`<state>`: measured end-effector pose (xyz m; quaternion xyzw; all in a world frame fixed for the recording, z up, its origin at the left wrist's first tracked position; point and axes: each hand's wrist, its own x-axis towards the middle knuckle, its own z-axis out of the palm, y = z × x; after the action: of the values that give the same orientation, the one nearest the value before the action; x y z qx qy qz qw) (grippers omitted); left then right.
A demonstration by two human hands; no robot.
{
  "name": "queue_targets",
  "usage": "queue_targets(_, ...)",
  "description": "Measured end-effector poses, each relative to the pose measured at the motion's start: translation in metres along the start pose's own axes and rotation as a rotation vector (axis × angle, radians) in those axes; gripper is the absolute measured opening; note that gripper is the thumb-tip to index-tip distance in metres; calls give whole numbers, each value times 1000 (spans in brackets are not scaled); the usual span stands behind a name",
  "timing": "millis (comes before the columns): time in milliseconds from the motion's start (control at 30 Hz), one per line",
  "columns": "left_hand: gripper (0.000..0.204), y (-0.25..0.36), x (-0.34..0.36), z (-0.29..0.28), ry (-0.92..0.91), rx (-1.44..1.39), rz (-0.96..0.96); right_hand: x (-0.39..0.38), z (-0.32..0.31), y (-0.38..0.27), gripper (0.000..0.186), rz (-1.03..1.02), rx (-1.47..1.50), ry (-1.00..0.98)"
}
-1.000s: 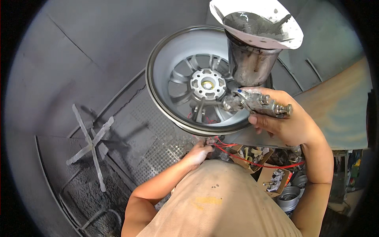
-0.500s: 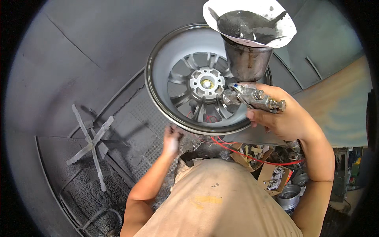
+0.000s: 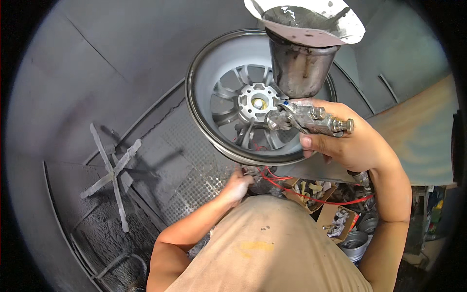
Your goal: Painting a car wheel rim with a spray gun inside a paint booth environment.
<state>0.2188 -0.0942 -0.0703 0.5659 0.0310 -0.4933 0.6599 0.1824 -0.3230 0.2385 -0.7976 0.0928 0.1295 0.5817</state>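
My right hand [image 3: 340,146] is closed round a metal spray gun [image 3: 314,121]. Above it sits a stained metal cup [image 3: 296,70], topped by a white paper cone [image 3: 355,29] with dark grey liquid inside. Behind the gun is a silver alloy wheel [image 3: 200,73] with a dark rim edge, seen face-on with its hub in the middle. My left hand [image 3: 236,187] is below the wheel, fingers curled at some fittings near red hoses [image 3: 276,177]; what exactly they grip is hidden.
A grey-coated cross-shaped stand [image 3: 112,173] lies at left by grey booth walls [image 3: 78,73]. A perforated floor plate [image 3: 189,194] is below. At lower right are cardboard boxes [image 3: 335,216], stacked metal wheels [image 3: 355,246] and a tan panel [image 3: 423,136].
My right hand and the gun with its cup have shifted up and slightly left. My left hand moved left along beneath the wheel, then back right toward the fittings.
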Motion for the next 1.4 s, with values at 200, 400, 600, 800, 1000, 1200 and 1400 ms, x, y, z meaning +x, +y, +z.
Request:
queue_targets(200,67,-17,6,23,-305,162,10,5,5,-8,55,-89,-16,35)
queue_targets(400,57,-15,12,-27,-231,28,-182,-2,2,2,49,-34,-96,43)
queue_targets(600,24,43,1,-49,208,-261,245,-11,-9,20,37,-31,-199,90)
queue_targets(800,29,27,-7,-10,59,-203,56,-8,-2,7,44,-8,-122,43)
queue_targets(1000,46,-7,8,13,-142,-78,-34,-16,3,-13,53,-28,-39,9)
queue_targets(1200,67,-22,17,14,-417,220,-64,2,1,-7,53,-73,-77,26)
queue_targets(1400,40,-12,14,-42,139,-88,90,-9,-7,0,43,57,-145,57)
